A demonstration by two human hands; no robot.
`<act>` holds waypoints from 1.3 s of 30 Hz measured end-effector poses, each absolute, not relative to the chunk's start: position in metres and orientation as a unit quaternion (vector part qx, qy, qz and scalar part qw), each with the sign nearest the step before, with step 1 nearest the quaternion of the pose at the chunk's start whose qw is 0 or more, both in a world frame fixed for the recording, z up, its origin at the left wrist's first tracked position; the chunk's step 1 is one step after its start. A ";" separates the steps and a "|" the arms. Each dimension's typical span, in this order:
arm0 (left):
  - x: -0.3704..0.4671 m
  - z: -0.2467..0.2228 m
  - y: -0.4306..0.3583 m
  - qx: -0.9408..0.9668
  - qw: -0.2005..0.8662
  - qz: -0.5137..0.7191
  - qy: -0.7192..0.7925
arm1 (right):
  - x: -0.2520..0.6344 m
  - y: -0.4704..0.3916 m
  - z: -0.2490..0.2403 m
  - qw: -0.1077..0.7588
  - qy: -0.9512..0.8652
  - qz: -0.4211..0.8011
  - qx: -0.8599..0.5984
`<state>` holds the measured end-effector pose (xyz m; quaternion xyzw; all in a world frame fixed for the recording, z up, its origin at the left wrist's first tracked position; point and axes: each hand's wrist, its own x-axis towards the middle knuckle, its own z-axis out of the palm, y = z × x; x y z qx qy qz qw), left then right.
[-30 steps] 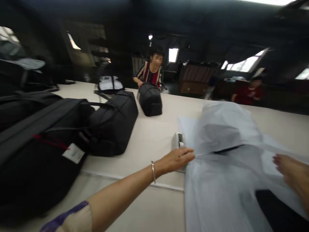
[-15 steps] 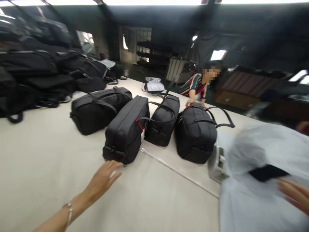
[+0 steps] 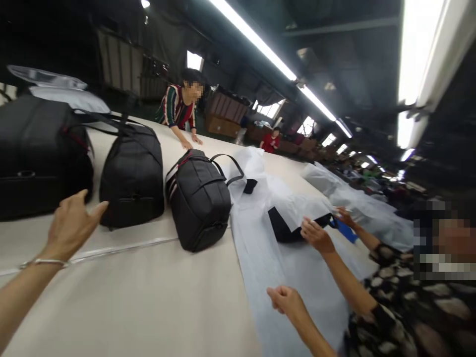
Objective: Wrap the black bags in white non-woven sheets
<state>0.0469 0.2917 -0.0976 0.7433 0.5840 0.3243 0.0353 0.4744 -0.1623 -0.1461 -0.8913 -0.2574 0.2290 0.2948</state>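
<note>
Black duffels point(image 3: 132, 176) rest flat toward eleven o'clock, likely for steadiness; left hand point(image 3: 72, 220) spread, empty; right hand point(image 3: 288, 301) curled, grip unclear.

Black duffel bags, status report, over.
Left hand open near leftmost black duffel bag, contact unclear. Right hand curled over white plastic sheeting, grip unclear. Co-worker's hands just beyond.

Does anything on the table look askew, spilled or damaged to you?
Slightly: the black bag beside the pale sheeting looks turned at an angle to its neighbour, and its handle sticks out sideways. I see no spill or damage.
</note>
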 end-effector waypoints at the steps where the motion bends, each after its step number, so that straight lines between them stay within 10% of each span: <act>1: 0.068 -0.089 0.274 0.747 0.019 0.382 0.543 | 0.478 -0.174 -0.147 0.303 -0.242 0.224 -0.894; 8: 0.217 -0.095 0.153 0.925 -0.070 0.362 0.090 | 0.491 -0.216 -0.178 0.332 -0.237 0.147 -0.901; 15: 0.244 -0.122 0.200 0.944 -0.068 0.298 0.126 | 0.500 -0.222 -0.199 0.348 -0.369 0.047 -0.861; 25: 0.279 -0.066 0.219 0.885 -0.046 0.390 0.251 | 0.700 -0.204 -0.165 0.573 -0.055 0.004 -0.818; 33: 0.591 0.062 0.168 0.915 0.151 0.338 0.157 | 0.820 -0.182 -0.203 0.630 -0.018 0.044 -0.776; 39: 0.762 0.028 0.133 0.960 0.177 0.152 0.153 | 0.857 -0.154 -0.226 0.605 -0.046 0.025 -0.794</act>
